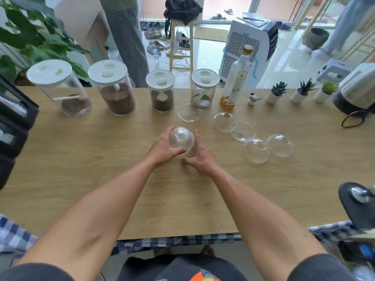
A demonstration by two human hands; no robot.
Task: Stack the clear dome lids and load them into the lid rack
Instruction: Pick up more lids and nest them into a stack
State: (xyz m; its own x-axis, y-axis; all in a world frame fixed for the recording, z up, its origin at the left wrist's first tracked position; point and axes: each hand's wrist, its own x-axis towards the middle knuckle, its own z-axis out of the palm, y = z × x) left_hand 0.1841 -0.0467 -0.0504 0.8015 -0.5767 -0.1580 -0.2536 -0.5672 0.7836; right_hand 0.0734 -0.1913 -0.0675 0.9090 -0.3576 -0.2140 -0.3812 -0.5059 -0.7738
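Note:
A short stack of clear dome lids (181,139) stands at the middle of the wooden table (101,169), held between both hands. My left hand (163,152) wraps its left side and my right hand (199,159) presses its right side and base. One loose lid (187,112) lies upside down behind the stack. Several more loose lids lie to the right: one (223,122), a flatter one (243,131), and two domes (256,151) (280,146). The black lid rack (14,118) stands at the table's left edge, partly cut off.
Several lidded jars line the table's back, among them a large one (116,92) and a small one (203,90). A glass bottle (236,78), a figurine (252,98) and small potted plants (276,92) follow to the right. A black machine base (357,203) is at the front right.

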